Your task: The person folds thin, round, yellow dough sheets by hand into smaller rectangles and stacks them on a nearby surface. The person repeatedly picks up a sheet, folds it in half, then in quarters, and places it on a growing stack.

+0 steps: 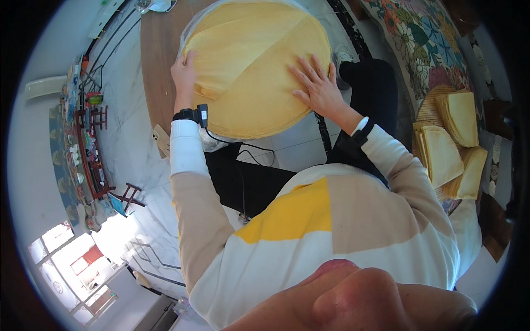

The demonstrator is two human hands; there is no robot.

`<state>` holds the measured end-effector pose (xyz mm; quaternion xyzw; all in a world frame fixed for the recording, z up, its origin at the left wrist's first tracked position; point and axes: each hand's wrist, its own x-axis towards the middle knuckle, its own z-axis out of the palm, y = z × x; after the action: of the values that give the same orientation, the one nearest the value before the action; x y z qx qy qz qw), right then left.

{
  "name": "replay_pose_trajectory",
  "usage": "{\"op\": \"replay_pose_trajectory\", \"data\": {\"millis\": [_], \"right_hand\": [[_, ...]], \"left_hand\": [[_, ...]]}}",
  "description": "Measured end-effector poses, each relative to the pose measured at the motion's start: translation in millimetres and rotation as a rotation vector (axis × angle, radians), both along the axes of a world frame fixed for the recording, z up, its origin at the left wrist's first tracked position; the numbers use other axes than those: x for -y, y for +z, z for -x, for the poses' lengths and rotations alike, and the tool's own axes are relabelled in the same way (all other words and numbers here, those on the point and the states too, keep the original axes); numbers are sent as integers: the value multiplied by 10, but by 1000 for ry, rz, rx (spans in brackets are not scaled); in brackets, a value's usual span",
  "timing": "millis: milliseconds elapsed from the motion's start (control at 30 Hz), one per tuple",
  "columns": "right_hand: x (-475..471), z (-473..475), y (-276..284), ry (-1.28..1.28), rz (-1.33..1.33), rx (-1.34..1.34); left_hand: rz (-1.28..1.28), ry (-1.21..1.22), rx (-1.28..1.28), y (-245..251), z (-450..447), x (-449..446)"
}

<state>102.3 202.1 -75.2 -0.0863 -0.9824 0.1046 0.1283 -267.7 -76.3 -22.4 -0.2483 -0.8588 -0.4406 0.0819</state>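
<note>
A large round stack of thin yellow sheets [256,70], with a folded sheet on top, lies before me on clear plastic film at the edge of a wooden table. At the left rim of the stack is my left hand [183,76], thumb on top and the other fingers hidden at its edge; whether it grips cannot be told. Flat on the right part of the top sheet rests my right hand [316,85], its fingers spread. Black bands circle both wrists, and a cable runs from the left one.
The wooden table [159,62] bears a phone [160,140] near its edge. To my right, folded yellow sheets [441,155] lie in piles on a slatted mat [428,108], over a floral cloth [430,45]. Small stools [128,197] stand far left.
</note>
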Motion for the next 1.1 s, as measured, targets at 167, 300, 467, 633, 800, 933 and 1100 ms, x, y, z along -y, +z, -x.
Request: {"op": "replay_pose_trajectory", "data": {"millis": [167, 300, 467, 633, 800, 933, 1100], "right_hand": [[39, 9, 55, 18, 30, -40], [-111, 56, 168, 83, 23, -39], [-766, 713, 194, 161, 255, -70], [-1361, 1901, 291, 133, 54, -497], [-1769, 2564, 201, 203, 86, -668], [-2287, 3188, -178, 240, 122, -267], [-2528, 3503, -464, 25, 236, -154]], "left_hand": [[44, 118, 91, -128, 544, 244], [21, 158, 122, -56, 978, 369], [59, 171, 151, -36, 1239, 437], [39, 168, 625, -74, 970, 591], [-91, -67, 809, 11, 425, 938], [-81, -35, 727, -55, 237, 1038], [-92, 76, 635, -294, 313, 990]]}}
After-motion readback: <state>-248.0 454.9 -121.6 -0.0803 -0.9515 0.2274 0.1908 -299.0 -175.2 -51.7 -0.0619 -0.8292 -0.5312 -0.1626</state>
